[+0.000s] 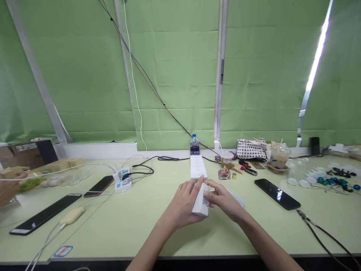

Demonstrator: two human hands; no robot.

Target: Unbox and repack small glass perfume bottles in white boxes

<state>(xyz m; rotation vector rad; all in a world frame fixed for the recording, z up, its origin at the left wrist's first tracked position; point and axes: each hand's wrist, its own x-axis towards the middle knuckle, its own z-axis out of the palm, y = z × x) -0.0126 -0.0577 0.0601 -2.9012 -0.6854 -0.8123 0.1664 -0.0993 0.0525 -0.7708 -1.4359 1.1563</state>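
Observation:
A small white box (pixel 200 207) with printed markings on its side is between my two hands above the table. My left hand (pixel 182 200) wraps the box from the left, fingers over its top. From the right, my right hand (pixel 222 197) presses its thumb and fingertips against the box near its upper end. Just beyond my fingers runs a row of similar white boxes (pixel 198 167), reaching toward a water bottle (pixel 194 145) with a blue cap. Part of a pale flat item (pixel 237 199) shows behind my right wrist; its kind is unclear.
A black phone (pixel 277 194) and long-handled pliers (pixel 307 218) lie on the right. Drink cups (pixel 226 160) and a glass jar (pixel 224 173) stand behind. Leftward are a power strip (pixel 123 180), cables, more devices (pixel 46 214) and another person's hand (pixel 9 188).

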